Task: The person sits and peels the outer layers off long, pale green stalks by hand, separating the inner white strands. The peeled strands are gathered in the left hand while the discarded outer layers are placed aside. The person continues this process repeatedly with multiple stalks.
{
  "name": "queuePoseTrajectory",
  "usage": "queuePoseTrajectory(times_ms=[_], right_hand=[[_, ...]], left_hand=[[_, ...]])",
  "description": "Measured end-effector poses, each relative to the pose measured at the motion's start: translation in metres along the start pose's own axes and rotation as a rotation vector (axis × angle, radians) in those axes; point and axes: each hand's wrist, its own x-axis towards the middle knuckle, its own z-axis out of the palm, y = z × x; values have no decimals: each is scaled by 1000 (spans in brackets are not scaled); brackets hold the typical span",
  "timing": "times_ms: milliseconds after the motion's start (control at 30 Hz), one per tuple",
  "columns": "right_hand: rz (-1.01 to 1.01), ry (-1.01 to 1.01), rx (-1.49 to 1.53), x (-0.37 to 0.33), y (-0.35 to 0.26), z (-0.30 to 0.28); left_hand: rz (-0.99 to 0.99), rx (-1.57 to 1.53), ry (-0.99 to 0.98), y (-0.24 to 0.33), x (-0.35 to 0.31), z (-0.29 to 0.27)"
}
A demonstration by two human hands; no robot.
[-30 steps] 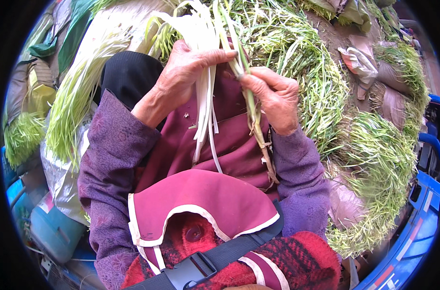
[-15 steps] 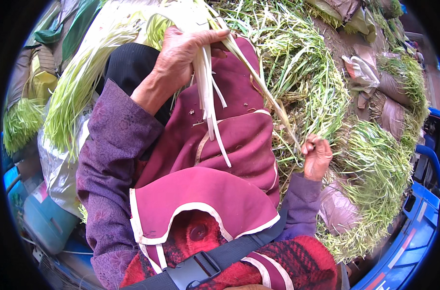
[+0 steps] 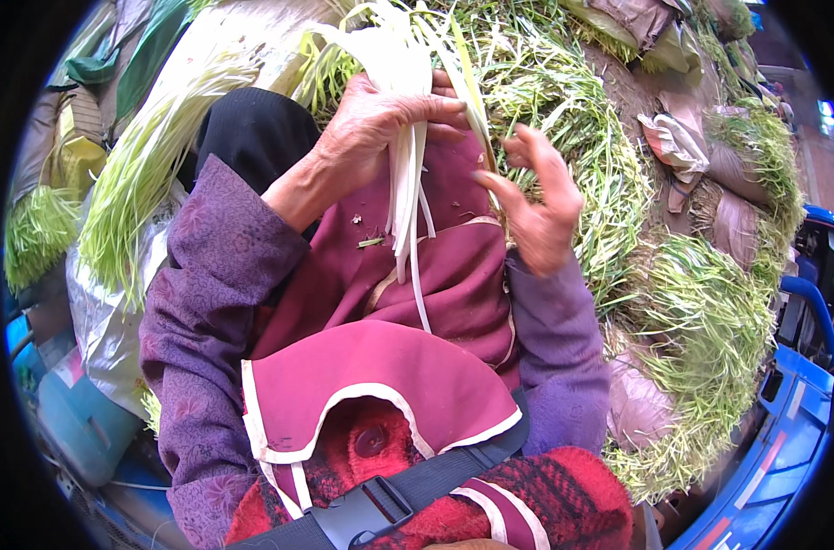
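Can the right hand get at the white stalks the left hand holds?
Probably yes: the right hand is close by, and the white stalks jut from the left hand, nothing visibly between.

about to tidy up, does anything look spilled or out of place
Yes: small plant scraps lie loose on the maroon apron, just left of the pale stalks hanging from the left hand. They look like stray trimmings; nothing else clearly stands out.

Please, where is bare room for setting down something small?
Mostly bare: the maroon apron between the hanging white stalks and right sleeve; the brown strip right of the green leaf heap. Crowded: around the left hand, gripping the stalks.
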Motion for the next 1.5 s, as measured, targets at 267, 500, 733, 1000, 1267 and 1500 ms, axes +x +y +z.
queuePoseTrajectory(times_ms=[267, 500, 733, 1000, 1267, 1500], right_hand=[[503, 227, 254, 60, 15, -20], [646, 30, 502, 19, 7, -1], [396, 0, 422, 25, -35, 15], [134, 173, 152, 15, -33, 29], [415, 474, 168, -61, 2, -29], [887, -145, -447, -115, 33, -77]], left_hand=[[-43, -41, 57, 14, -3, -25], [-93, -5, 70, 9, -6, -22], [-85, 3, 61, 1, -3, -4], [-128, -58, 64, -7, -2, 0], [-12, -145, 120, -4, 3, -2], [-34, -50, 82, -9, -2, 5]])
